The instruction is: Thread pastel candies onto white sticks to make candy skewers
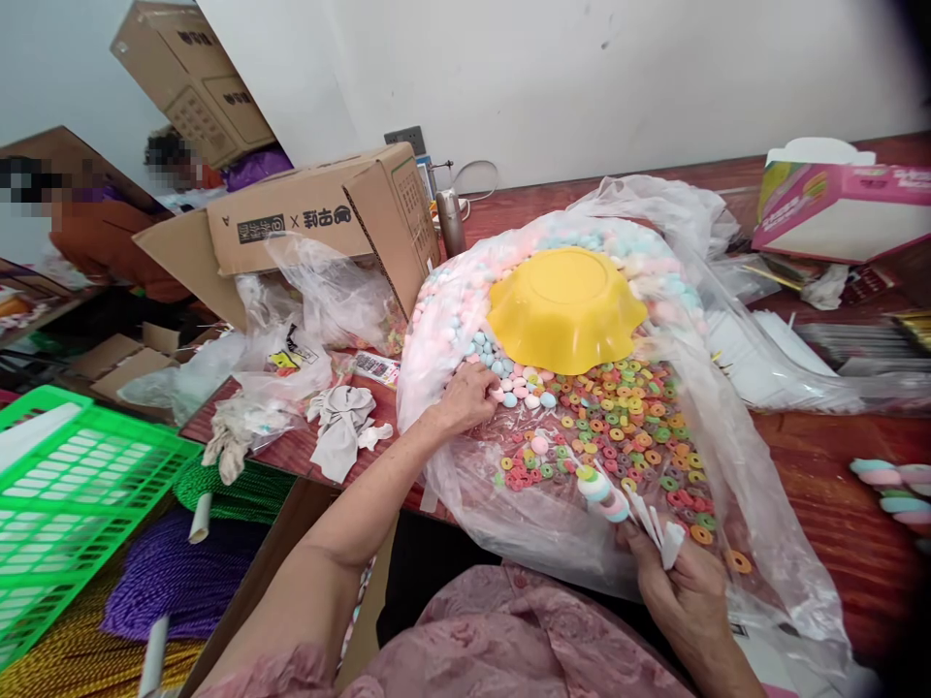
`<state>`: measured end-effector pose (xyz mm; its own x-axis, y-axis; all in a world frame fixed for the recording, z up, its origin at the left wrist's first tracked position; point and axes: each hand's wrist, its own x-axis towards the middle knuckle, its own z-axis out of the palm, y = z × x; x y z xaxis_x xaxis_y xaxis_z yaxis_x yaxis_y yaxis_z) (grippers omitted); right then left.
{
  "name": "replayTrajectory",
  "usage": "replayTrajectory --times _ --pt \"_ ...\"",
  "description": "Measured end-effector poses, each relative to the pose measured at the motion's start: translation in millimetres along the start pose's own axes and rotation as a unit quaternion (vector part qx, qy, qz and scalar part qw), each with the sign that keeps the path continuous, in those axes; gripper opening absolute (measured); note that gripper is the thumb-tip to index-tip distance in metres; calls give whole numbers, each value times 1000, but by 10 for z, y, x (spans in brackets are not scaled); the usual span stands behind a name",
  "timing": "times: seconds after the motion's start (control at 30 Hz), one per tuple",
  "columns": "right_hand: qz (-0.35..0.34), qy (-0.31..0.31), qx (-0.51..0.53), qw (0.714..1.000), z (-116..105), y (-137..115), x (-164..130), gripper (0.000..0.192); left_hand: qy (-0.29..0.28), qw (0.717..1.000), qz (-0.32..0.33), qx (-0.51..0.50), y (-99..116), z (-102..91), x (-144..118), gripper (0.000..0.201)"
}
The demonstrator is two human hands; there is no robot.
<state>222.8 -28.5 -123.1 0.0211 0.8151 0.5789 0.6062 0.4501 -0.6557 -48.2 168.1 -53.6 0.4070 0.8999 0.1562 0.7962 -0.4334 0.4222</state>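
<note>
My left hand is closed at the near edge of a heap of small pink, blue and white marshmallows, with a pink piece at its fingertips. Its palm is turned away from me. In my right hand is a bunch of white sticks. At the upper end of that bunch, green, blue and pink candies are threaded on a stick. Ring-shaped cereal pieces in red, green, yellow and orange lie spread between the hands on clear plastic. An upside-down yellow bowl sits on the heap.
A large clear plastic bag surrounds the sweets. Left of it stands an open cardboard box, with crumpled cloths in front. A green basket is at lower left. Twisted marshmallows lie at right. Another person sits far left.
</note>
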Motion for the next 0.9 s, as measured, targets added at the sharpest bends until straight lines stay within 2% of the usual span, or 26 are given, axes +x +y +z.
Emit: replayTrajectory --times 0.27,0.4,0.53,0.67,0.73,0.8,0.9 --pt "2 -21 9 1000 4 30 -14 22 -22 997 75 14 143 131 -231 32" --pt "2 -25 7 1000 0 18 -17 26 -56 990 125 41 205 118 -284 18" --pt "-3 -21 0 1000 5 7 -16 28 -48 995 89 15 258 127 -305 10" --pt "-9 -20 4 1000 2 9 -12 29 -11 998 62 -22 280 168 -347 25" --pt "-11 -21 11 1000 -2 17 -20 28 24 994 29 -101 302 163 -401 30" --pt "-17 -13 17 1000 -7 13 -27 25 56 966 -24 -251 354 131 -483 27" --pt "-17 -7 15 1000 -15 -56 -14 21 59 876 -97 -469 496 45 -637 24"
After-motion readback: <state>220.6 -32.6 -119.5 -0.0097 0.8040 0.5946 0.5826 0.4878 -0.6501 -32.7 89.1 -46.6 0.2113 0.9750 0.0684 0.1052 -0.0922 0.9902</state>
